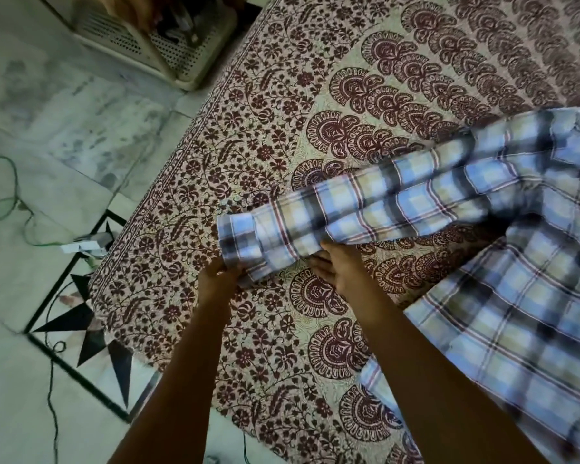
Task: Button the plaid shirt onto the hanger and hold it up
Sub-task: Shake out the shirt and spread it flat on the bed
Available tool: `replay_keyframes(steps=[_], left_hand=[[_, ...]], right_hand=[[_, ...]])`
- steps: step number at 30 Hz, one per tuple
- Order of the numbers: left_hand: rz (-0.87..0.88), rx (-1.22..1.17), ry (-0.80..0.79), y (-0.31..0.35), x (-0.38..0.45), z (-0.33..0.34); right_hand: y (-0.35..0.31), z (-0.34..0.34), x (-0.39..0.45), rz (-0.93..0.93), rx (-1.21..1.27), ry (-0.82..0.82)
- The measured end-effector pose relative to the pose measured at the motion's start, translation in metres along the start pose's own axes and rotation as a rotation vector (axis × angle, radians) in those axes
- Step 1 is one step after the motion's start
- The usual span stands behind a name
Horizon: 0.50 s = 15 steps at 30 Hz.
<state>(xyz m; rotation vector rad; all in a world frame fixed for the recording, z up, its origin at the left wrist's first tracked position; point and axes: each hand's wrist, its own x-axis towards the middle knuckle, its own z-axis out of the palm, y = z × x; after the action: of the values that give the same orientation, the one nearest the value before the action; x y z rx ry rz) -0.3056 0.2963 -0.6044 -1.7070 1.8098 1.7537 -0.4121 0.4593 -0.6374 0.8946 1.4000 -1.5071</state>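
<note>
A blue, white and tan plaid shirt (503,296) lies on the patterned bed cover, its body at the right and one long sleeve (365,209) stretched toward the left. My left hand (215,279) grips the cuff end of that sleeve from below. Beside it, my right hand (342,269) touches the sleeve's lower edge a little further along, fingers reaching under the cloth. No hanger shows in this view.
The bed cover (248,162), printed in maroon flowers and paisleys, ends at the left over a marble floor. A perforated plastic basket (154,45) stands at the top left. Cables and a power strip (84,246) lie on the floor by the bed's edge.
</note>
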Motion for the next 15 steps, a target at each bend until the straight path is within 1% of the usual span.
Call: replay_keyframes(steps=[1, 3, 6, 8, 11, 13, 15], left_hand=[[-0.042, 0.033, 0.080, -0.007, 0.003, -0.001], [-0.029, 0.091, 0.219, -0.012, 0.003, 0.001], [0.161, 0.395, 0.361, 0.001, -0.015, 0.022], [0.285, 0.522, 0.382, 0.017, -0.033, 0.048], [0.424, 0.600, 0.390, 0.038, -0.058, 0.096], [0.521, 0.631, 0.365, 0.049, -0.076, 0.131], [0.618, 0.651, 0.300, 0.054, -0.093, 0.167]], right_hand=[[0.001, -0.004, -0.002, -0.005, -0.089, 0.011], [0.001, -0.021, -0.009, -0.050, -0.194, 0.052], [-0.007, -0.057, -0.024, -0.212, -0.209, 0.133], [-0.019, -0.088, -0.038, -0.312, -0.277, 0.172], [-0.038, -0.137, -0.065, -0.415, -0.333, 0.197], [-0.045, -0.178, -0.075, -0.425, -0.303, 0.232], [-0.051, -0.218, -0.086, -0.420, -0.214, 0.271]])
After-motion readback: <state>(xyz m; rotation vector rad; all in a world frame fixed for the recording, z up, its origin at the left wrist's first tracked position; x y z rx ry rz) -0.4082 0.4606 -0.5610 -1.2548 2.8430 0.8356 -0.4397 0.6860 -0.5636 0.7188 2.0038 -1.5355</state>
